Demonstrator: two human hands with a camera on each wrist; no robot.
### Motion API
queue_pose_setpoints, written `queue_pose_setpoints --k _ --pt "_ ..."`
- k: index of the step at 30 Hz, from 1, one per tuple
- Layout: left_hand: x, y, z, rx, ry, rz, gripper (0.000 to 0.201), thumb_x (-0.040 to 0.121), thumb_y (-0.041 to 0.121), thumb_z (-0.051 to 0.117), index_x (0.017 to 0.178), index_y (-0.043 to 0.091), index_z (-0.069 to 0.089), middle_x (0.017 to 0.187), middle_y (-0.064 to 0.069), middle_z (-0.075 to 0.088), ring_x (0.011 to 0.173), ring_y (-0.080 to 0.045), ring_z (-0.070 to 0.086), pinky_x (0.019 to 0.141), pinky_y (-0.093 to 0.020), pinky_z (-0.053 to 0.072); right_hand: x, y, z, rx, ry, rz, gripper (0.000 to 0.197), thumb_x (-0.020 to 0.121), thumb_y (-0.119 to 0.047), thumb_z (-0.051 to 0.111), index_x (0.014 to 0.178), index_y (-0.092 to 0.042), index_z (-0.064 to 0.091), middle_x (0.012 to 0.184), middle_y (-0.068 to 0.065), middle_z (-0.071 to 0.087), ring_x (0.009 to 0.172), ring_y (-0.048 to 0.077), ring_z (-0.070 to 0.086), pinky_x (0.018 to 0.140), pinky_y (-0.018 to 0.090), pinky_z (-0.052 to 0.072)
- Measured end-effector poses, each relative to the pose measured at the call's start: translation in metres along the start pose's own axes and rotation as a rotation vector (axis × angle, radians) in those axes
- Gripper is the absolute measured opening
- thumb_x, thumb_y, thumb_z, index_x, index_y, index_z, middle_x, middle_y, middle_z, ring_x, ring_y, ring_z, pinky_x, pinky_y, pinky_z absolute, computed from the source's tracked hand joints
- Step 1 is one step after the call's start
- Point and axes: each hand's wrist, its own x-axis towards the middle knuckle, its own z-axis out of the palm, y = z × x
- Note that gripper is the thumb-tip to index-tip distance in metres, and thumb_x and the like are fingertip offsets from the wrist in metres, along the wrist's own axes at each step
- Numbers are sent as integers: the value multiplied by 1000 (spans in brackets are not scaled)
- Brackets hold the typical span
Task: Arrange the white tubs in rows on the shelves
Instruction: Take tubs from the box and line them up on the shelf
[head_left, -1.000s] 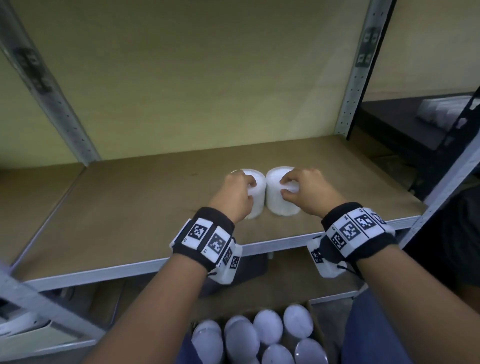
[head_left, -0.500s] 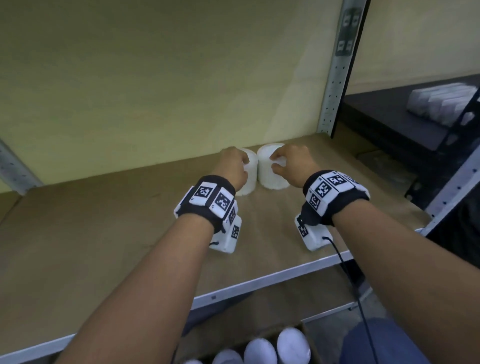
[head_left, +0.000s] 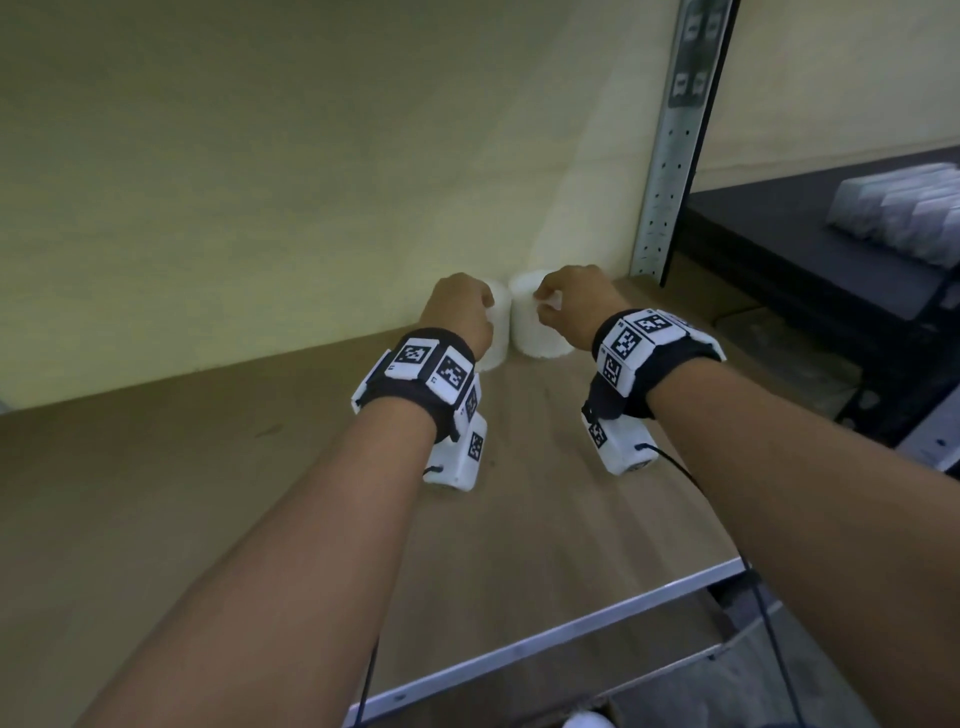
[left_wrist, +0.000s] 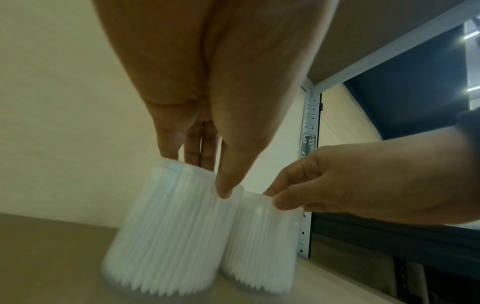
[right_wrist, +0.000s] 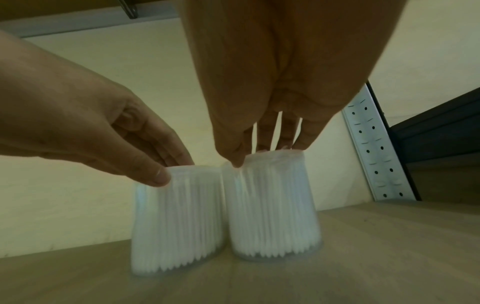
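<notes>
Two white tubs stand side by side and touching on the wooden shelf (head_left: 208, 493), close to the back wall near the right post. My left hand (head_left: 467, 306) pinches the top rim of the left tub (head_left: 496, 335) between thumb and fingers. My right hand (head_left: 566, 301) grips the top of the right tub (head_left: 530, 330) the same way. In the left wrist view my left hand (left_wrist: 207, 174) holds the left tub (left_wrist: 166, 232) beside the right tub (left_wrist: 259, 240). The right wrist view shows my right hand (right_wrist: 262, 153) on the right tub (right_wrist: 272, 209), the left tub (right_wrist: 176, 224) next to it. Both tubs look blurred.
A perforated metal upright (head_left: 670, 156) stands just right of the tubs. Beyond it is a dark shelf (head_left: 779, 249) carrying pale wrapped packs (head_left: 904, 213). The yellowish back wall (head_left: 260, 182) closes the shelf behind. The top of another white tub (head_left: 587, 719) shows below the shelf's front edge.
Both hands have moved the two tubs from near the shelf's front edge back toward the wall and the right post. The tubs have stayed side by side.
</notes>
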Motion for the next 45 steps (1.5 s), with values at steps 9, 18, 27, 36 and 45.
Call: queue_pose_setpoints --k 9,18,27,36,45 --pt "14 1 3 33 -3 19 38 89 7 59 126 9 59 132 -12 55 121 -25 53 99 -29 43 22 6 1 -54 -1 -19 34 94 -20 51 125 -12 60 130 10 58 121 29 51 99 35 44" --pt "-16 -8 -32 42 -59 100 50 86 17 61 134 14 48 137 -8 43 128 -23 42 102 -28 35 -18 15 -15 50 77 -78 41 85 -33 61 125 -24 59 133 6 54 123 23 51 101 38 47" --pt "-127 -1 -50 -87 -81 54 46 86 18 61 131 14 52 135 -6 49 126 -21 47 103 -28 37 -124 -10 -17 109 -13 -96 34 89 -30 59 123 -24 60 132 1 55 126 20 47 102 34 42" --pt "-251 -12 -47 -102 -98 33 32 85 23 61 117 17 57 125 1 53 118 -17 50 93 -25 39 -228 -34 9 112 -130 -136 33 84 -31 60 117 -27 62 114 -5 62 113 16 54 99 37 47" --pt "-363 -53 -8 -147 -258 -133 33 80 23 68 111 15 60 116 -3 58 108 -20 58 93 -24 44 -307 -54 66 145 -349 -239 20 83 -28 65 101 -19 68 81 -7 60 77 11 56 78 22 47"
